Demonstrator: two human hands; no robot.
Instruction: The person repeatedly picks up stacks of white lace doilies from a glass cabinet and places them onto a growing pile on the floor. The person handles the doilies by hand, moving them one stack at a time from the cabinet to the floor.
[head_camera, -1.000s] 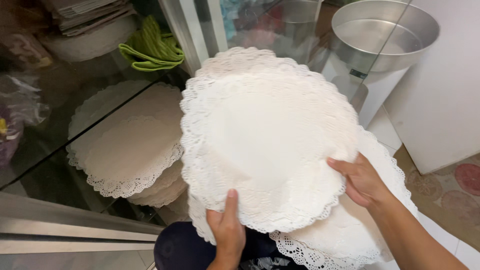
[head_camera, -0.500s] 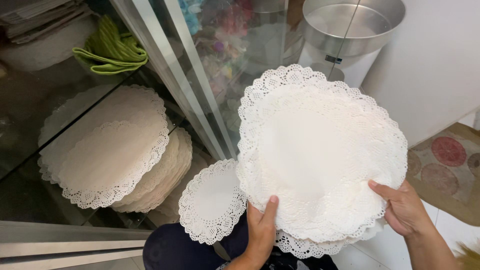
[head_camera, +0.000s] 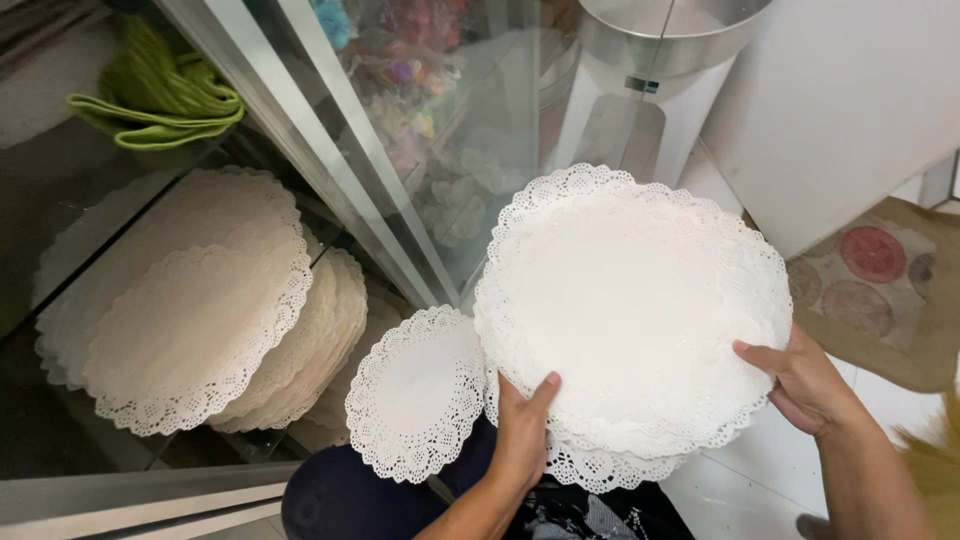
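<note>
Left hand (head_camera: 520, 435) and right hand (head_camera: 805, 385) each pinch the lower edge of a stack of large white doilies (head_camera: 635, 315), held over the lap, fingers closed on it, thumbs on top. Thin grip — bottom sheets could slide out. Small doily (head_camera: 418, 392) rests just beside, may slip off. Further off, doily piles (head_camera: 190, 320) behind the glass panel (head_camera: 400, 170) — unlikely to be disturbed.

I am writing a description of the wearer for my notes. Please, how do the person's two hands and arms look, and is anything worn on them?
Both are bare. The left hand and right hand wear no gloves, and no rings show on the visible fingers. Both forearms are uncovered up to the picture's edge: no sleeve, watch or bracelet appears. Nails look short and unpainted.
</note>
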